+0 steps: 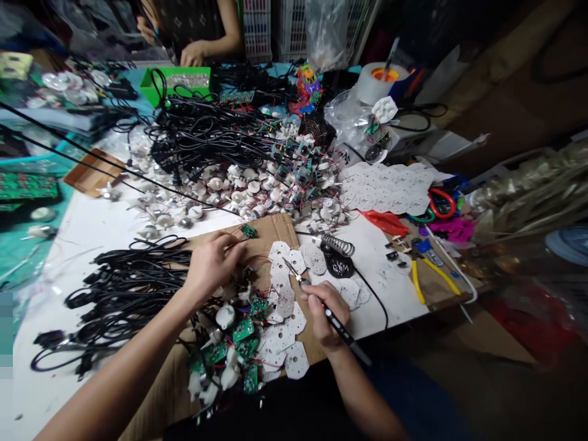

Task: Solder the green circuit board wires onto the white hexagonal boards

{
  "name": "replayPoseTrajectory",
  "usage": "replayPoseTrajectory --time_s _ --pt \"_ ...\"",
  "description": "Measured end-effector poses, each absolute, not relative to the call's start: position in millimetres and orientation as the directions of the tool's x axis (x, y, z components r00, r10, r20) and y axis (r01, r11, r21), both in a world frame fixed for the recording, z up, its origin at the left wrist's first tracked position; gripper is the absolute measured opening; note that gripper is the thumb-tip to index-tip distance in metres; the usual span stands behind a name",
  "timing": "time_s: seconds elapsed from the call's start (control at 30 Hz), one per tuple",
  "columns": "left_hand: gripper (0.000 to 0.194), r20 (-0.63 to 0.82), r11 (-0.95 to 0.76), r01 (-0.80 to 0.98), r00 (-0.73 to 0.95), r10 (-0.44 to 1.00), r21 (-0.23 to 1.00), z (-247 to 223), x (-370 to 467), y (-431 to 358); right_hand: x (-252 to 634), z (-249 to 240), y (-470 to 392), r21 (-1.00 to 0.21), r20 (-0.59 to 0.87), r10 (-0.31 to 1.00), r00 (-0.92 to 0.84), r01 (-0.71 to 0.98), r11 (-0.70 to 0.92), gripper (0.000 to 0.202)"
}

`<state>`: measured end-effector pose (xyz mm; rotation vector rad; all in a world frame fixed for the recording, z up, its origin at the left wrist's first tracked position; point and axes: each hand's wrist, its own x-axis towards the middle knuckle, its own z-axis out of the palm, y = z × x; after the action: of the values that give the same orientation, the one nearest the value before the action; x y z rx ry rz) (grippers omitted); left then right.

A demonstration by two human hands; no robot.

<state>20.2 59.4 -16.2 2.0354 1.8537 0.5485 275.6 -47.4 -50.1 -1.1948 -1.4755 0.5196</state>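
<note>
My right hand (327, 312) is closed round a black soldering iron (342, 331), its metal tip pointing up and left over white hexagonal boards (282, 294). These boards lie in an overlapping column on a brown cardboard sheet (275, 228). My left hand (214, 262) is over the cardboard, fingers bent together beside a small green circuit board (248, 231); what its fingertips hold, if anything, is too small to make out. Below it lie green circuit boards (243, 329) with thin wires and white round parts (225, 316). Bundled black cables (133, 294) spread to the left.
Behind the cardboard rises a heap of black cables (206, 135) and white parts (239, 187). A coiled iron stand (337, 245) and yellow-handled pliers (434, 278) lie at right. Across the table, a person's hands (193, 53) are near a green tray (149, 89).
</note>
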Motion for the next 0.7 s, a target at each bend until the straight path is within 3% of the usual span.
replayPoseTrajectory --time_s 0.2,0.5,0.7 --pt "0.027 0.125 0.002 0.898 -0.063 0.99 0.439 -15 -12 75 276 -50 -48 -0.837 0.459 0.878 0.135 0.398 0.376 0.022" --pt "0.021 0.101 -0.073 0.85 0.023 0.995 0.522 -12 16 138 275 -54 -48 -0.822 0.488 0.862 0.137 0.404 0.401 0.023" --pt "0.015 0.079 0.071 0.833 -0.136 0.987 0.548 -10 34 154 275 -57 -47 -0.821 0.501 0.853 0.147 0.392 0.414 0.023"
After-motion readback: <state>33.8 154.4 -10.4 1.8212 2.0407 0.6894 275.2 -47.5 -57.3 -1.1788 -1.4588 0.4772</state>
